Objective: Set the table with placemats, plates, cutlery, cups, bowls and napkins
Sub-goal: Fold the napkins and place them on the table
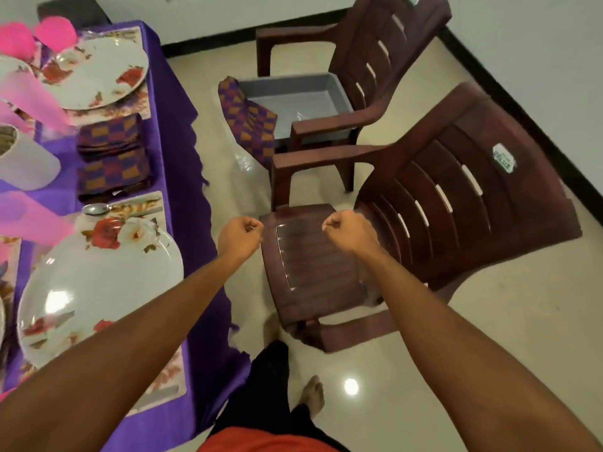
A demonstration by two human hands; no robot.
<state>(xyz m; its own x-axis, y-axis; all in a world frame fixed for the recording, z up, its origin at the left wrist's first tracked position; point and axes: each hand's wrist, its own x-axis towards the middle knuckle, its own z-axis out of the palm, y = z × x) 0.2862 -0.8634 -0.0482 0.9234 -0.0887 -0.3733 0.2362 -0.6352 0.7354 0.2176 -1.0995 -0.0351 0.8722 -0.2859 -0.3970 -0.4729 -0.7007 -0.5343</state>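
Note:
My left hand (pixel 239 234) and my right hand (pixel 347 230) are both curled into fists that hold nothing, stretched out above the seat of the near brown chair (pixel 456 207). On the purple-clothed table (pixel 177 158) at the left lie two floral plates, a near one (pixel 98 288) and a far one (pixel 98 73), each on a floral placemat. Between them lies a stack of folded checked napkins (pixel 112 158). A spoon (pixel 96 208) rests by the near plate. Pink cups (pixel 36 37) stand at the far left.
A second brown chair (pixel 375 60) farther back carries a grey tub (pixel 293 99) with one checked napkin (pixel 248 122) draped over its rim. A white container (pixel 23 161) stands on the table. My bare foot (pixel 311 396) is on the tiled floor between table and chair.

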